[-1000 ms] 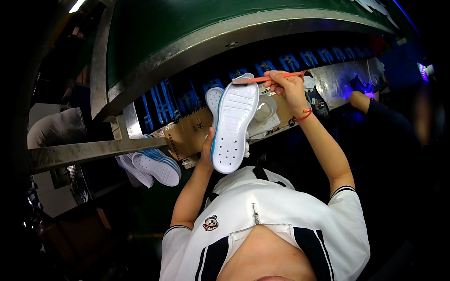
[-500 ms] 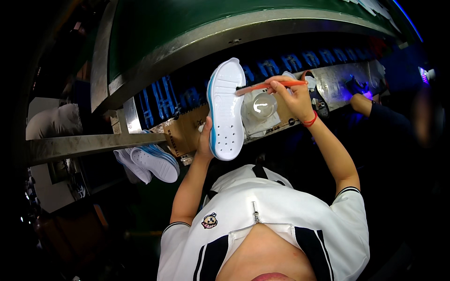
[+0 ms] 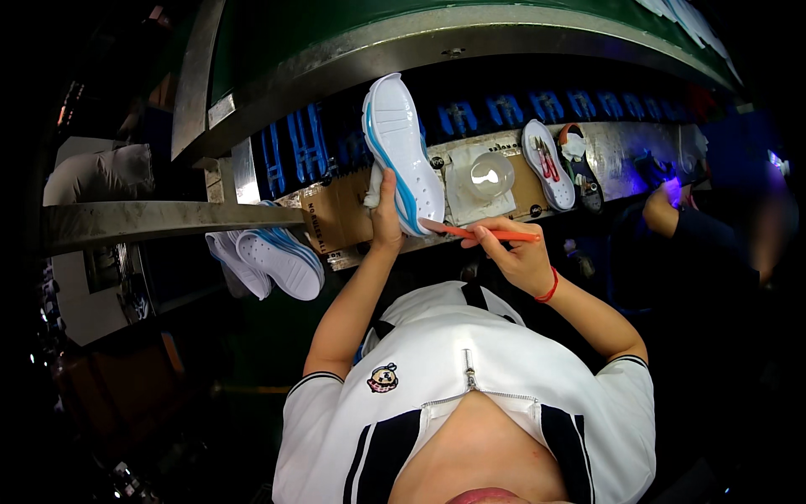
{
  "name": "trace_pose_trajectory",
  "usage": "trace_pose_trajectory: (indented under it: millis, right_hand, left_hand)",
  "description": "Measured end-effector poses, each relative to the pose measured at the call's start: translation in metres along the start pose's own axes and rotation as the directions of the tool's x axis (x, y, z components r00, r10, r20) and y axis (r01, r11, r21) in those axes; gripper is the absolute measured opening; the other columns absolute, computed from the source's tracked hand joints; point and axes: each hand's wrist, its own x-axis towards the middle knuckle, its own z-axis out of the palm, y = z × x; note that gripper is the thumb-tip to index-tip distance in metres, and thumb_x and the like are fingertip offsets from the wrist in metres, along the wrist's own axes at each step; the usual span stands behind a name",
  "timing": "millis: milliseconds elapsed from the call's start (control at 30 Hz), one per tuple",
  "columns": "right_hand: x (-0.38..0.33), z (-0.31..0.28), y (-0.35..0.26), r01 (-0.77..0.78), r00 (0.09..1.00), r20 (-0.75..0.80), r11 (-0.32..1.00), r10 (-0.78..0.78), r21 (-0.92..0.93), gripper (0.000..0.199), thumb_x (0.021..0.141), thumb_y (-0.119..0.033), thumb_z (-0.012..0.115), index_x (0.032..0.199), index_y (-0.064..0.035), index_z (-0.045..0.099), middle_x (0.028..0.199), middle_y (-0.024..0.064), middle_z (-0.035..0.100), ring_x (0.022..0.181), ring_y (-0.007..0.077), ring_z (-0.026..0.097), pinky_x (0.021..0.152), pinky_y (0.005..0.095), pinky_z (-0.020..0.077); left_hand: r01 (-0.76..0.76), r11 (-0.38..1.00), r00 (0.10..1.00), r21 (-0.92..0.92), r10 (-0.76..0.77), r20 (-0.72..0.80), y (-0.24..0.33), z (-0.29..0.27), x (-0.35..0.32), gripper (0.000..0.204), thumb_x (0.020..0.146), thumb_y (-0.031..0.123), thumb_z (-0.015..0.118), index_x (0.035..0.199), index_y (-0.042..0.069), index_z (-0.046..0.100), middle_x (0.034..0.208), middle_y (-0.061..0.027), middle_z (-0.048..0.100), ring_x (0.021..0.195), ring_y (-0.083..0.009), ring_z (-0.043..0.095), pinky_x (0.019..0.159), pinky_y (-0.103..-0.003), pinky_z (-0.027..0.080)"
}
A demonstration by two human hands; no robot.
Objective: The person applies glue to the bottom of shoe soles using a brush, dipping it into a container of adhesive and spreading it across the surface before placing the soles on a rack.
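Observation:
My left hand (image 3: 384, 214) grips a white shoe sole with a blue edge stripe (image 3: 401, 151), held upright on its side with a bit of white cloth against it. My right hand (image 3: 518, 254) holds a thin orange brush (image 3: 483, 233), and the brush's tip touches the sole's lower end. Both hands are over the front edge of a metal workbench (image 3: 617, 164).
A round glass bowl (image 3: 491, 175) sits on white paper on the bench. Further right lie two more soles (image 3: 550, 164). White and blue soles (image 3: 277, 260) rest to my left under a metal rail (image 3: 159, 220). Another person's arm (image 3: 672, 214) reaches in at the right, near purple light.
The sole has turned from flat-facing to edge-on and risen. My right hand has dropped with the brush from above the bowl to the sole's lower end.

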Motion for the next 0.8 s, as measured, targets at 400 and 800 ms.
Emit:
trace_pose_trajectory:
  millis: [400,800]
  right_hand:
    - [0.013,-0.051,-0.017,0.066,0.841,-0.427,0.722,0.331,0.689,0.034,0.094,-0.024,0.045,0.101,0.0059,0.059,0.085,0.0157,0.067,0.073,0.0182,0.065,0.056,0.0206,0.0467]
    - [-0.025,-0.058,0.023,-0.042,0.812,-0.354,0.65,0.464,0.758,0.032,0.093,-0.025,0.047,0.1,0.0037,0.06,0.084,0.0143,0.067,0.071,0.0162,0.065,0.052,0.019,0.045]
  left_hand:
    - [0.044,0.977,0.911,-0.21,0.047,0.411,0.07,0.072,0.007,0.067,0.092,0.054,0.028,0.135,0.003,0.031,0.116,-0.0164,0.051,0.101,-0.0253,0.056,0.086,-0.04,0.048]
    - [-0.499,0.789,0.539,0.359,-0.042,0.841,0.149,0.141,0.12,0.042,0.091,0.036,0.048,0.109,-0.002,0.053,0.098,-0.0195,0.063,0.078,-0.022,0.065,0.06,-0.031,0.056]
